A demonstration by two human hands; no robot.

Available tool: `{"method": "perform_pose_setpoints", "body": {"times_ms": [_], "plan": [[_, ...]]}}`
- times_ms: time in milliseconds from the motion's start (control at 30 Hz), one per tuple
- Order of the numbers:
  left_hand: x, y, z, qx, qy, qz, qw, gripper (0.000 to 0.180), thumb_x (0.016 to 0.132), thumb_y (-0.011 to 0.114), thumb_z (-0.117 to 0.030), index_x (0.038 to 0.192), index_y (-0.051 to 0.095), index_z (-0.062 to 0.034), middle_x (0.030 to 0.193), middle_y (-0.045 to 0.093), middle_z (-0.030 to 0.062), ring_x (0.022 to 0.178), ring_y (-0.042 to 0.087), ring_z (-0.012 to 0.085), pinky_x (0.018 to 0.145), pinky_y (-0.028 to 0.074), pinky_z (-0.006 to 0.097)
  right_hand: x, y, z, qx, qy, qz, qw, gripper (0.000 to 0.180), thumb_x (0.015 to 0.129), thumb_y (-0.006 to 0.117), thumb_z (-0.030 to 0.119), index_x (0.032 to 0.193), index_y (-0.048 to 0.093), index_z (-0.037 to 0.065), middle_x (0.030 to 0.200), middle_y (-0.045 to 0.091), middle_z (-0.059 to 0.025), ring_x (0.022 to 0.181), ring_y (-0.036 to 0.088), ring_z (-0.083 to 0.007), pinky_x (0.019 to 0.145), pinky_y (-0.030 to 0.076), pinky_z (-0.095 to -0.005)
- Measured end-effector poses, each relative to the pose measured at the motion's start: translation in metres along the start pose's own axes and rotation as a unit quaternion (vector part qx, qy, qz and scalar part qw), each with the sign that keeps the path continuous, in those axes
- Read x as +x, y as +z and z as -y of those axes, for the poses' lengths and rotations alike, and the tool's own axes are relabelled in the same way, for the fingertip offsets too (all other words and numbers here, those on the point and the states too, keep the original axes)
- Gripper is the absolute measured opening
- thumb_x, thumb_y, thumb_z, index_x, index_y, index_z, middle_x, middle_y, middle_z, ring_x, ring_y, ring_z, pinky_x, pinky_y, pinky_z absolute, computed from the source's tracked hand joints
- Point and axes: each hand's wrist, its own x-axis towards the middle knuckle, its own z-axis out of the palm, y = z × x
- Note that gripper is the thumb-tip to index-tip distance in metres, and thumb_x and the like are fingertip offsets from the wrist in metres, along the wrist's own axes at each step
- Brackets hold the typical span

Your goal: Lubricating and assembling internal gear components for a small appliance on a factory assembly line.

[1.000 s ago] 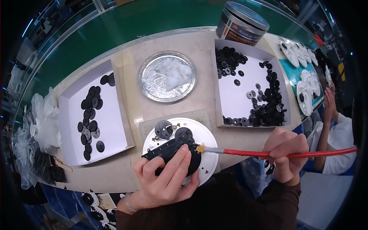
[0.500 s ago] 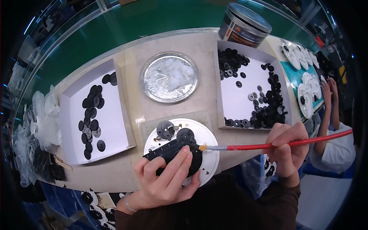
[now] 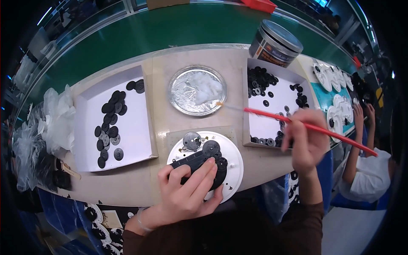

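My left hand (image 3: 187,191) is closed around a black plastic housing (image 3: 189,160) at the front middle, fingers across its top and thumb at its near side. Two black toothed gears, a larger gear (image 3: 211,148) and a smaller gear (image 3: 221,163), show on the housing. Underneath is a white round plate (image 3: 236,170). In my right hand (image 3: 309,138), slightly blurred, is a thin brush with a red handle (image 3: 272,114). Its yellowish bristles are at the near right rim of a shiny round metal dish (image 3: 176,102), which carries white grease (image 3: 208,87).
A white tray (image 3: 138,144) of black discs stands left, beside clear plastic bags (image 3: 57,119). To the right, another white tray (image 3: 265,123) holds small black gears. Behind it stands a metal tin (image 3: 276,44). At far right, another person's hands (image 3: 363,114) are near white parts (image 3: 340,106).
My right hand has lifted the brush from the gears on the housing and moved it away to the dish. My left hand stays on the housing. The whole view has shifted slightly.
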Motion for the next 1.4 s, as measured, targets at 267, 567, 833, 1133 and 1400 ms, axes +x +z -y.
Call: {"method": "perform_pose_setpoints", "body": {"times_ms": [267,567,833,1133,1400], "plan": [[-0.004,-0.002,0.005,-0.016,0.003,-0.004,1.0,0.036,0.056,0.069,-0.023,0.089,0.063,-0.0074,0.099,0.062,-0.0007,0.073,0.038,0.018,0.07,0.029,0.03,0.017,0.015,-0.022,0.071,0.17,0.043,0.982,0.019,0.089,0.044,0.013,0.098,0.051,-0.002,0.075,0.056,-0.0079,0.068,0.053,-0.0103,0.044,0.044,-0.0189],[-0.004,-0.015,0.005,-0.04,0.005,0.057,0.998,0.029,0.065,0.067,-0.029,0.082,0.058,-0.0078,0.089,0.048,0.0033,0.084,0.042,0.021,0.073,0.031,0.034,-0.025,-0.058,-0.038,0.155,0.234,0.0,0.96,0.019,0.09,0.042,0.015,0.093,0.052,-0.001,0.069,0.055,-0.0056,0.057,0.049,-0.0067,0.039,0.038,-0.0157],[0.092,-0.045,0.05,-0.095,-0.03,0.114,0.989,0.026,0.071,0.061,-0.026,0.071,0.062,0.0001,0.08,0.05,0.0142,0.085,0.043,0.0295,0.076,0.037,0.04,-0.047,-0.104,-0.022,-0.115,0.185,-0.06,0.974,0.015,0.09,0.044,0.012,0.089,0.052,0.0,0.07,0.054,-0.0034,0.057,0.047,-0.0046,0.048,0.035,-0.0156],[0.179,0.053,0.236,0.208,-0.112,0.124,0.964,0.024,0.068,0.062,-0.025,0.075,0.067,-0.003,0.093,0.051,0.0114,0.099,0.04,0.0256,0.081,0.033,0.036,-0.081,-0.149,-0.008,-0.225,0.219,-0.119,0.942,0.012,0.089,0.047,0.012,0.087,0.052,0.002,0.068,0.053,-0.0014,0.058,0.047,-0.004,0.045,0.033,-0.0141],[0.197,0.085,0.279,0.5,-0.106,0.062,0.857,0.02,0.07,0.06,-0.022,0.083,0.065,-0.0083,0.097,0.053,0.0063,0.102,0.042,0.0208,0.08,0.033,0.036,-0.088,-0.157,-0.015,-0.272,0.206,-0.14,0.93,0.014,0.089,0.047,0.014,0.083,0.052,0.003,0.064,0.05,0.0004,0.055,0.045,-0.0026,0.045,0.031,-0.0141]]}}
